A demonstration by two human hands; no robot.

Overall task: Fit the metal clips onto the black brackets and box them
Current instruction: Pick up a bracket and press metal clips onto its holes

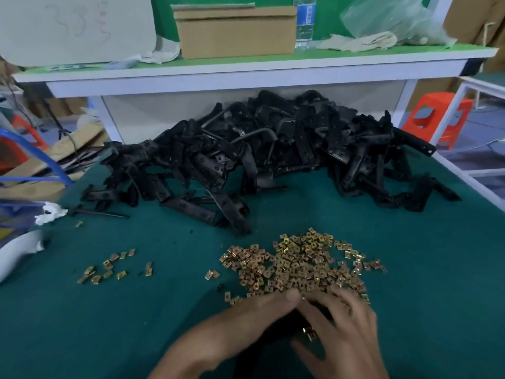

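Note:
A black bracket (284,324) lies between my two hands at the table's near edge, mostly hidden by them. My left hand (246,318) grips it from the left, fingers curled over its top. From the right, my right hand (347,329) reaches over it, and a gold metal clip (308,332) sits pinched between thumb and fingers against the bracket. Just beyond my fingers spreads a heap of loose gold clips (297,263). A big pile of black brackets (259,149) fills the back of the green table (423,283).
A small scatter of clips (109,269) lies at the left. On the shelf above stands a cardboard box (235,31), with a water bottle (304,23), cloth and a plastic bag beside it. Bags and cardboard crowd the left edge; an orange stool (437,119) stands off right.

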